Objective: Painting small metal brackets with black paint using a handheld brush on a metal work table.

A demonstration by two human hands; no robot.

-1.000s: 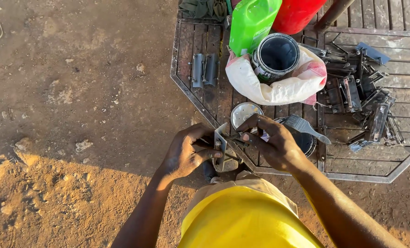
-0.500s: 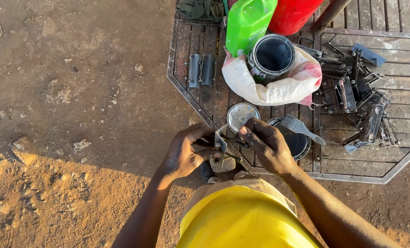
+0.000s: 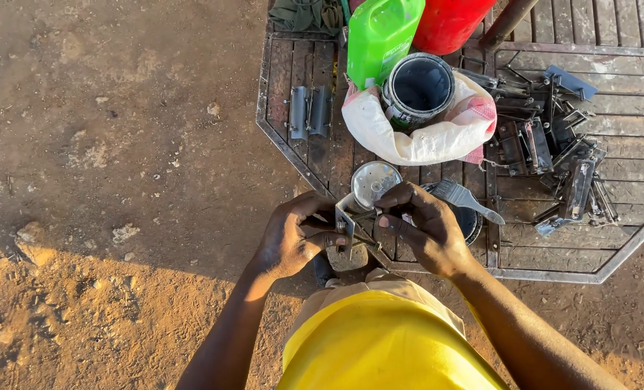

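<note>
**Both hands close on a small metal bracket at the near edge of the pallet**

Since the earlier frames both hands have drifted slightly toward the pallet's near edge, and the view has shifted with them; the grip looks unchanged. Left hand is curled around the lower part of a small grey metal bracket, thumb and fingers pinched tight on it. Right hand meets it from the other side, fingertips narrowed on the bracket's upper end and on a thin piece there that is too small to make out. Bracket sits upright between the two hands, just over the near edge of the wooden pallet, which lies on red-brown dirt.

Just beyond the fingers stands a small round tin with a pale inside. Beside it, toward the right, a paintbrush rests across a dark can. Further in, a white sack wraps a black bucket. At the far edge stand a green jerrycan and a red container. Near the left edge lie two grey hinges; a heap of metal parts fills the right side
</note>
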